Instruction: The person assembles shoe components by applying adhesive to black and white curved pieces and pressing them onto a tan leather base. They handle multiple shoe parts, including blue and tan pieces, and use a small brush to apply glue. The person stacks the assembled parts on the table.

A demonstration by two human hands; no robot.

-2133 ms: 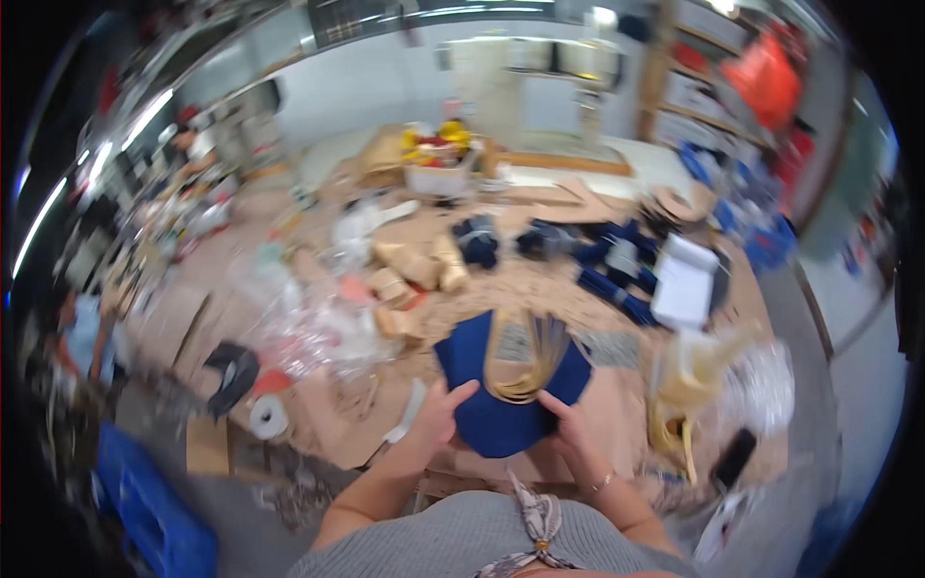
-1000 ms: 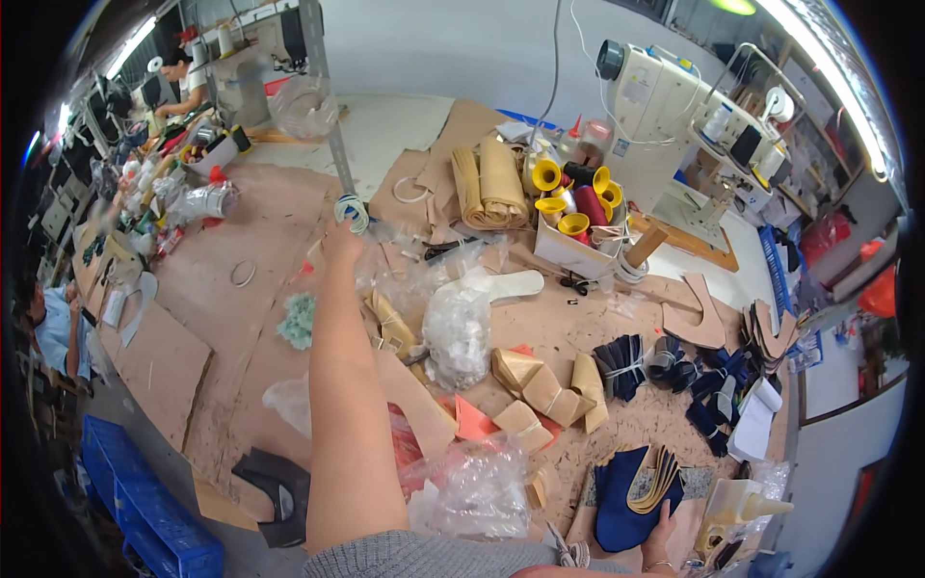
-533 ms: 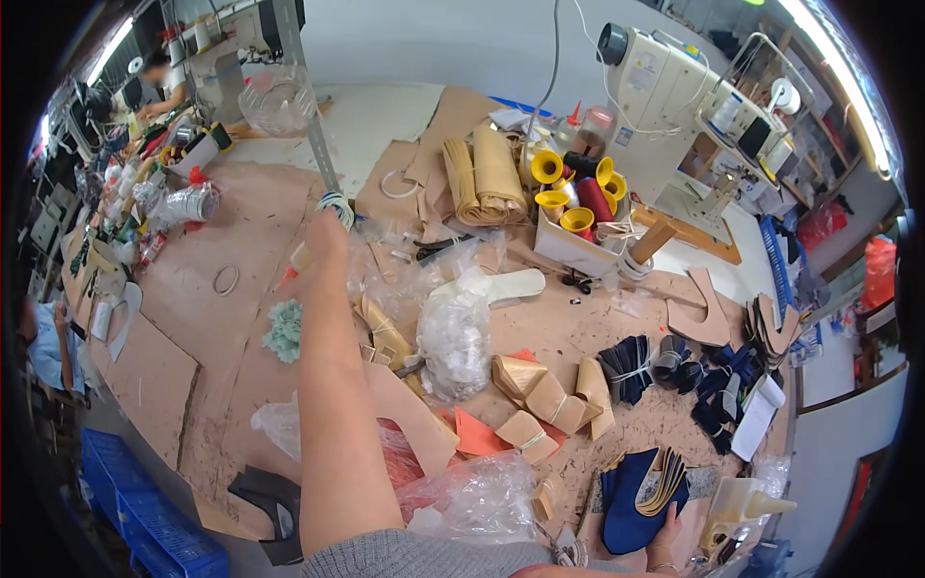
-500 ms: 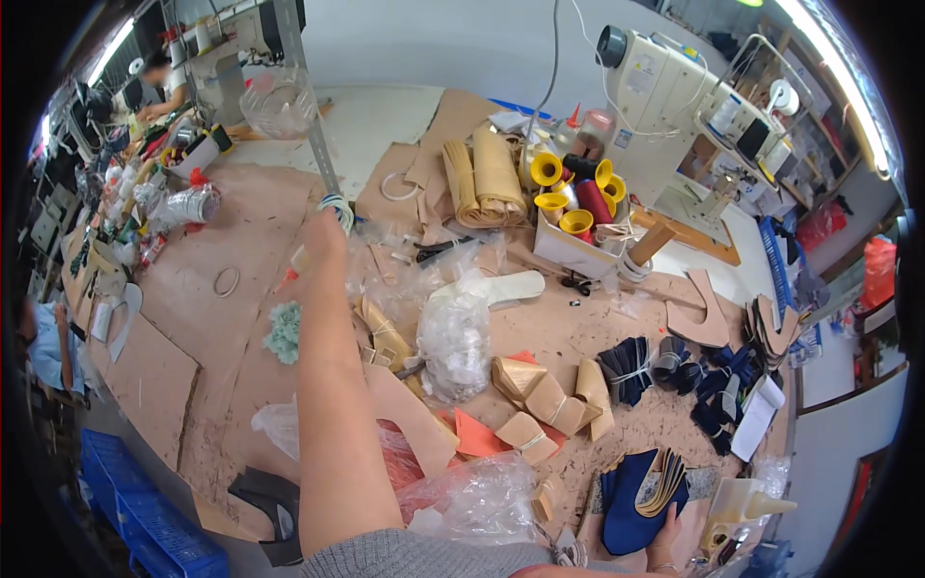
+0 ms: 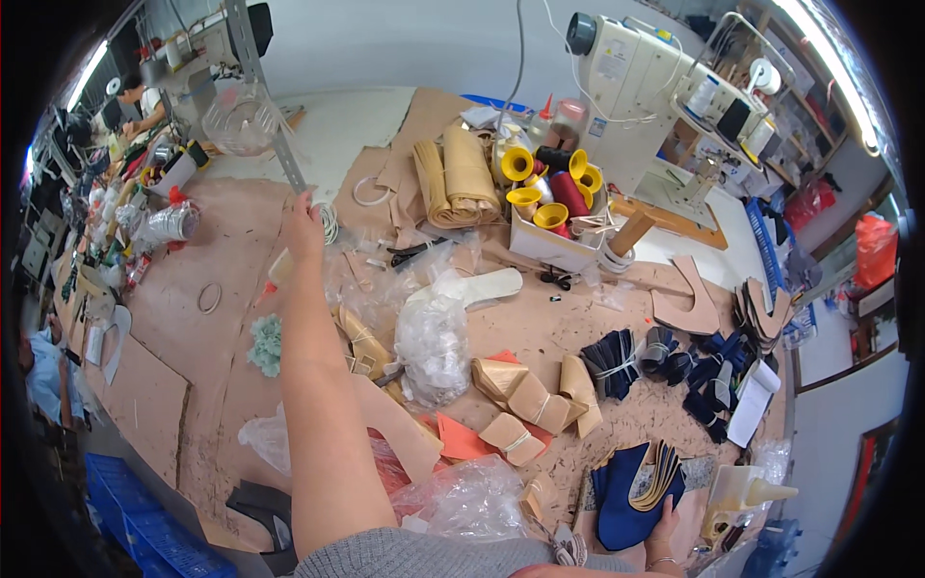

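My left hand [image 5: 304, 227] reaches far out to the foot of a perforated metal post [image 5: 281, 154]. Its fingers are closed at a bunch of thin pale rubber bands [image 5: 330, 224], which bulges out at the hand's right side; how many are gripped is hidden. Low on the right, my right hand [image 5: 663, 527] grips the edge of a stack of curved, dark blue shoe-upper pieces [image 5: 620, 515] with tan undersides. The stack stands fanned out over a speckled grey slab [image 5: 700, 472], thumb side toward the tan edges.
A sewing machine [image 5: 626, 72] stands at the back right, beside a white box [image 5: 554, 249] of thread spools. Banded tan bundles [image 5: 540, 403], dark blue bundles [image 5: 609, 364] and plastic bags [image 5: 434, 356] cover the middle. A glue bottle [image 5: 742, 496] stands near my right hand.
The view has shifted slightly, moving the scene leftward. Beside my left hand, the rubber bands have moved right and down relative to the post. My right hand keeps hold of the blue stack.
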